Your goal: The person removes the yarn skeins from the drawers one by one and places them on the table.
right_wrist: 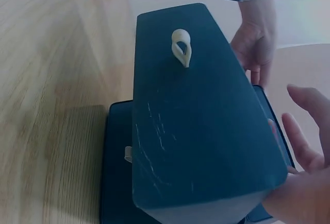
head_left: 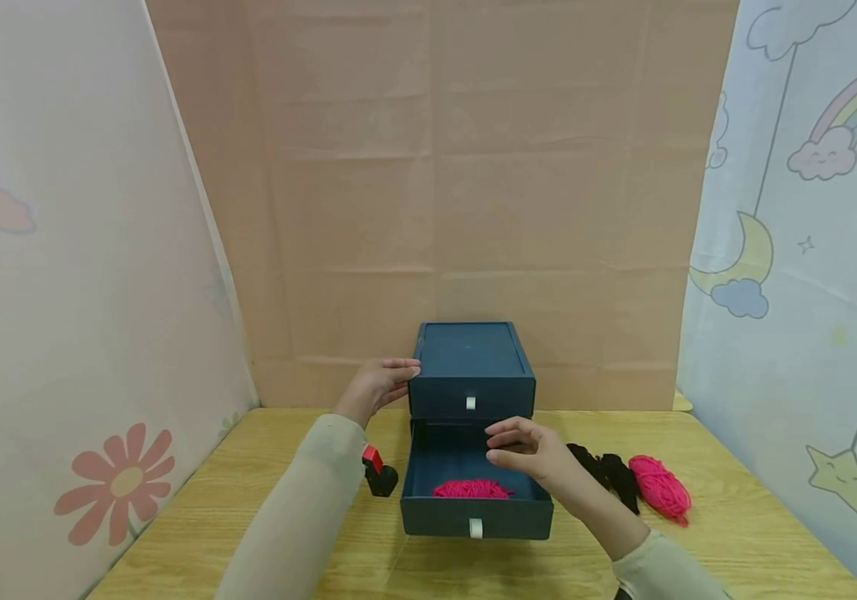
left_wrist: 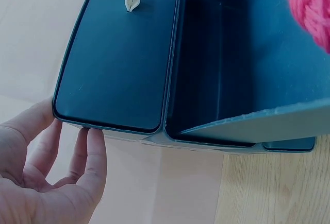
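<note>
A dark blue drawer chest (head_left: pixel 471 350) stands on the table with one lower drawer (head_left: pixel 428 518) pulled out. Inside that drawer lies a bundle of pink yarn (head_left: pixel 471 489). My left hand (head_left: pixel 379 387) rests its fingertips against the chest's left side, near the top; the left wrist view shows the fingers (left_wrist: pixel 95 157) fairly straight at the edge. Above the open drawer hovers my right hand (head_left: pixel 537 450), fingers loosely bent and holding nothing. In the right wrist view the drawer front (right_wrist: pixel 201 116), with its white loop pull (right_wrist: pixel 181 46), covers part of the drawer's inside.
Right of the chest, black yarn (head_left: pixel 612 475) and another pink yarn bundle (head_left: pixel 659 489) lie on the wooden table (head_left: pixel 211 508). A brown covering (head_left: pixel 428 208) hangs behind the chest, with patterned sheets at both sides. Another drawer (left_wrist: pixel 289 144) sits shut below the open one.
</note>
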`<action>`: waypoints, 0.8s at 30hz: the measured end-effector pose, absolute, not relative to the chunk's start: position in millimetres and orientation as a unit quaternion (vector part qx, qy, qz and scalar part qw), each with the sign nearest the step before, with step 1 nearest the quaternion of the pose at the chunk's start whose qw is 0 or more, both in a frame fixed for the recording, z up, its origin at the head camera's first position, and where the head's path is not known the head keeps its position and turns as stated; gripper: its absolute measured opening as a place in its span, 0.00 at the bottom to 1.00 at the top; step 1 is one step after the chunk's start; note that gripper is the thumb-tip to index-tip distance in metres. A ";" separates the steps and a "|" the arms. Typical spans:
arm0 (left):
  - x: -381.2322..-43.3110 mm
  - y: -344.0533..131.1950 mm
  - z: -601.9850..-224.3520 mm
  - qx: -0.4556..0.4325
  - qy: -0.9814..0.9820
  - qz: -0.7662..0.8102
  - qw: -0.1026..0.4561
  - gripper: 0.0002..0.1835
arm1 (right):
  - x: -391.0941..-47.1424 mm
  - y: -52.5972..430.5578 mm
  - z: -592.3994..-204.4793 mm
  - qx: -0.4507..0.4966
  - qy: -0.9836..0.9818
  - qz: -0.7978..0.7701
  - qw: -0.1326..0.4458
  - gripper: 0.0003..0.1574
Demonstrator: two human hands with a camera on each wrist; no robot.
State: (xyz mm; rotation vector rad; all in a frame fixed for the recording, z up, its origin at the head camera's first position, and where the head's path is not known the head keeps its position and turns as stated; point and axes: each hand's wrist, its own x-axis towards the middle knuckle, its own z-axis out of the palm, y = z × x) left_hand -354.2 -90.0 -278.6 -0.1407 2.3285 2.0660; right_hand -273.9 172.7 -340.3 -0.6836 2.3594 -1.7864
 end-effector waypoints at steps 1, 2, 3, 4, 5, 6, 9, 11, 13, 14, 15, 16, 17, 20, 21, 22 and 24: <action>-355.3 -89.9 -279.4 -0.046 0.748 0.663 0.012 0.11 | -275.5 171.4 -340.6 -0.233 0.778 -0.580 0.059 0.29; -356.4 -89.6 -280.2 -0.048 0.748 0.662 0.011 0.11 | -277.3 170.1 -340.8 -0.238 0.781 -0.574 0.066 0.29; -357.3 -89.5 -280.8 -0.050 0.746 0.663 0.011 0.12 | -279.1 168.7 -341.0 -0.241 0.783 -0.569 0.072 0.29; -358.1 -89.5 -281.4 -0.050 0.746 0.664 0.010 0.12 | -280.9 167.4 -341.0 -0.243 0.786 -0.563 0.077 0.30; -358.8 -89.4 -281.8 -0.050 0.746 0.664 0.009 0.12 | -282.7 166.1 -341.2 -0.246 0.788 -0.558 0.082 0.30; -359.2 -89.3 -282.2 -0.050 0.745 0.665 0.009 0.12 | -284.5 164.9 -341.3 -0.248 0.789 -0.555 0.087 0.30; -359.2 -89.4 -281.5 -0.051 0.741 0.670 0.012 0.12 | -289.0 161.7 -341.7 -0.255 0.792 -0.545 0.102 0.29; -358.8 -89.4 -281.0 -0.052 0.740 0.671 0.014 0.12 | -292.0 159.6 -342.2 -0.264 0.796 -0.533 0.116 0.27; -358.5 -89.4 -280.5 -0.052 0.739 0.672 0.015 0.12 | -294.5 157.3 -342.4 -0.266 0.805 -0.514 0.131 0.26; -358.6 -89.4 -280.5 -0.051 0.740 0.671 0.015 0.12 | -295.7 156.0 -342.6 -0.265 0.811 -0.503 0.140 0.25; -358.6 -89.5 -280.6 -0.050 0.739 0.671 0.015 0.12 | -296.7 154.6 -342.7 -0.264 0.817 -0.491 0.148 0.24; -358.7 -89.6 -280.7 -0.050 0.740 0.671 0.016 0.12 | -297.4 153.3 -342.8 -0.262 0.824 -0.479 0.155 0.24; -358.8 -89.6 -280.7 -0.050 0.740 0.670 0.016 0.12 | -297.9 152.1 -342.8 -0.259 0.830 -0.468 0.162 0.23; -359.0 -89.6 -281.1 -0.050 0.743 0.667 0.016 0.12 | -298.4 149.0 -342.7 -0.254 0.841 -0.442 0.178 0.21; -359.1 -89.7 -281.0 -0.051 0.743 0.667 0.016 0.12 | -298.5 148.2 -342.6 -0.254 0.844 -0.435 0.183 0.21; -359.1 -89.7 -280.9 -0.051 0.743 0.667 0.016 0.12 | -298.5 147.6 -342.6 -0.254 0.847 -0.428 0.187 0.20; -359.6 -89.8 -281.0 -0.050 0.744 0.666 0.015 0.12 | -298.9 146.5 -342.8 -0.254 0.852 -0.415 0.193 0.18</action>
